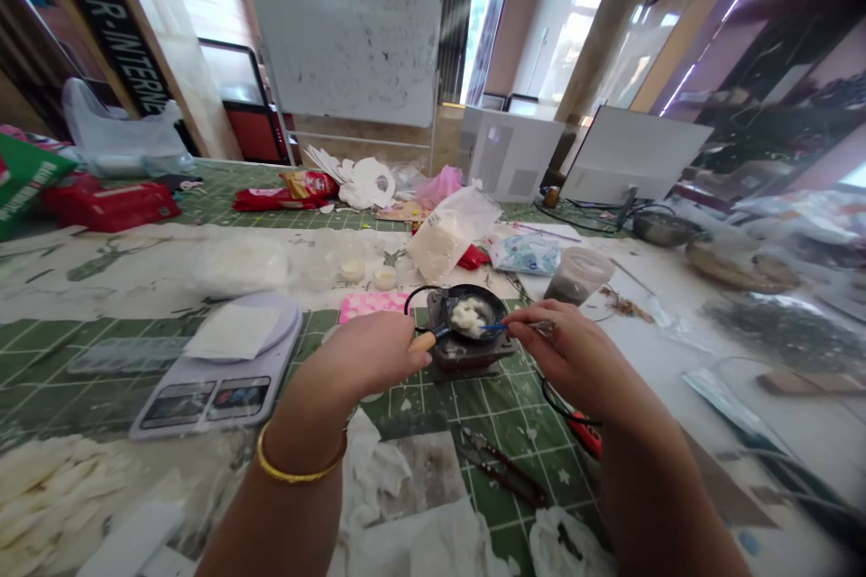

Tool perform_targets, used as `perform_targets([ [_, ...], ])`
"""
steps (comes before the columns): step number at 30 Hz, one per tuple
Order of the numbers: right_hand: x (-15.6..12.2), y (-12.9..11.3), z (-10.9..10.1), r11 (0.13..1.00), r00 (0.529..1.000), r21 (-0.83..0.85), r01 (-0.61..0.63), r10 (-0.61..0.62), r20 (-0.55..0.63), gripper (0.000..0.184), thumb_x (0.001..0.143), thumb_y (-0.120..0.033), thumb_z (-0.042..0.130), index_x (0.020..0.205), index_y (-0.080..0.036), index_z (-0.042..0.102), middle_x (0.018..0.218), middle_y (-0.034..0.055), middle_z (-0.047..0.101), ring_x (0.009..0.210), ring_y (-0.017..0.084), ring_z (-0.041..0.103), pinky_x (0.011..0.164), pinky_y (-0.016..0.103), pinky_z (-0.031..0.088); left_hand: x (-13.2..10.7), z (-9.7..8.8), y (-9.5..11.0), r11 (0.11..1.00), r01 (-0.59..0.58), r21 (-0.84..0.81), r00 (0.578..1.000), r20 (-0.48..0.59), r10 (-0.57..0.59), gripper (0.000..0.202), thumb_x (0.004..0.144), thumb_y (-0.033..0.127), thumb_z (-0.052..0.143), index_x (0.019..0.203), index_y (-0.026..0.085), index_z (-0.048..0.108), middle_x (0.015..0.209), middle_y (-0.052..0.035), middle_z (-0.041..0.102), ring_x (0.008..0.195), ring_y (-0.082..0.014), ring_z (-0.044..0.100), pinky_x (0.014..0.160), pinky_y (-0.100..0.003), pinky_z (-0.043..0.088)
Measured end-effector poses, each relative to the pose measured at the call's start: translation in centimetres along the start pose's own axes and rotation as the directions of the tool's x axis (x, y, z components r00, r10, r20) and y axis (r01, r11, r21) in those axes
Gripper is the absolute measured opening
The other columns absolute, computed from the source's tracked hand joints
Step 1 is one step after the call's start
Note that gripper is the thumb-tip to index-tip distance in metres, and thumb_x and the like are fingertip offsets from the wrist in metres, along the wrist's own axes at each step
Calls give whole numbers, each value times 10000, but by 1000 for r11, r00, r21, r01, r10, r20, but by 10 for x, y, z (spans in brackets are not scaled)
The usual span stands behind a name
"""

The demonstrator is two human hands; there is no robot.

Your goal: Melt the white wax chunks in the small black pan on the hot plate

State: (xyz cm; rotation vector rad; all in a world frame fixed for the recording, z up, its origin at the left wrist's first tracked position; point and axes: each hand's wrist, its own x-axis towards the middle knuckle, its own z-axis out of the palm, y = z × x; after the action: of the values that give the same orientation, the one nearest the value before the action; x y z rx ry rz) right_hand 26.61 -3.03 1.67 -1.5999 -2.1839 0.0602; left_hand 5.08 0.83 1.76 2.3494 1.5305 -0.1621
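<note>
A small black pan (488, 299) sits on a little dark heater (474, 354) in the middle of the table, with a lump of white stuff (468, 315) inside it. My left hand (369, 353) is closed around the pan's wooden handle (424, 341). My right hand (565, 349) pinches a thin blue-tipped stick (497, 326) whose tip reaches into the white lump.
A white kitchen scale (216, 374) with a sheet on it stands at the left. A pink mould (369, 304), a bag of white flakes (450, 234), a plastic cup (578, 275), small scissors (504, 469) and crumpled tissues (379, 469) lie about. A whiteboard (345, 41) stands behind the table.
</note>
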Motion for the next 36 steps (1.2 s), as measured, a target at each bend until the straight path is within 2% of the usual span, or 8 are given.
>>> perform_targets([
  [2, 1, 0, 0, 1000, 1000, 19, -7, 7, 8, 269, 846, -324, 382, 932, -237, 621, 908, 21, 640, 876, 155, 547, 777, 293, 392, 0, 0, 0, 1000, 12, -2, 1000, 3, -12, 399, 711, 532, 359, 669, 180, 543, 713, -61, 616, 547, -169, 523, 447, -266, 288],
  [6, 1, 1, 1, 999, 1000, -46, -22, 20, -24, 280, 842, -319, 384, 901, -210, 635, 892, 44, 647, 868, 179, 545, 789, 329, 380, -1, -1, 0, 1000, 10, 0, 1000, 12, -10, 407, 710, 535, 357, 676, 179, 552, 717, -62, 618, 562, -169, 526, 468, -266, 304],
  [11, 1, 1, 3, 998, 1000, 66, -20, 19, 12, 275, 840, -339, 384, 942, -243, 621, 931, 30, 631, 894, 161, 547, 790, 292, 398, -2, -1, 0, 1000, 7, -5, 1000, 0, -7, 410, 716, 527, 347, 682, 175, 556, 720, -63, 619, 562, -160, 529, 462, -257, 300],
  [16, 3, 2, 4, 1000, 998, 13, -25, 26, -50, 295, 839, -322, 382, 927, -206, 638, 894, 57, 643, 867, 184, 554, 777, 320, 403, -1, -1, 0, 1000, -4, 6, 1000, 1, 4, 385, 712, 510, 368, 663, 175, 551, 708, -64, 622, 552, -165, 533, 444, -254, 288],
  [22, 4, 0, 9, 995, 1000, 101, -11, 10, 2, 285, 841, -341, 380, 971, -248, 616, 951, 33, 623, 903, 162, 548, 796, 299, 405, -3, -3, 2, 1000, 13, 4, 1000, 7, -14, 406, 729, 517, 334, 694, 183, 563, 734, -72, 630, 563, -183, 534, 463, -266, 306],
  [27, 9, 6, 11, 998, 997, -9, -63, 63, -47, 317, 843, -337, 371, 937, -190, 636, 901, 69, 639, 883, 193, 546, 809, 341, 385, -2, -2, 1, 1000, 6, 12, 1000, 15, -6, 387, 728, 487, 335, 684, 179, 565, 705, -70, 623, 543, -171, 520, 458, -260, 297],
  [32, 5, 3, 7, 999, 1000, 42, -21, 21, -8, 295, 841, -342, 381, 965, -232, 625, 935, 45, 632, 895, 176, 544, 799, 315, 393, -2, -1, 1, 1000, 10, 4, 1000, 1, -10, 406, 734, 498, 318, 686, 176, 562, 718, -71, 628, 543, -165, 520, 458, -259, 295],
  [36, 8, 3, 10, 999, 998, -19, -45, 44, -34, 304, 840, -312, 380, 954, -191, 635, 897, 70, 643, 874, 195, 547, 805, 349, 386, -3, -3, 2, 1000, 21, -1, 1000, 18, -21, 393, 724, 502, 341, 684, 176, 557, 732, -72, 632, 565, -166, 532, 466, -255, 303],
])
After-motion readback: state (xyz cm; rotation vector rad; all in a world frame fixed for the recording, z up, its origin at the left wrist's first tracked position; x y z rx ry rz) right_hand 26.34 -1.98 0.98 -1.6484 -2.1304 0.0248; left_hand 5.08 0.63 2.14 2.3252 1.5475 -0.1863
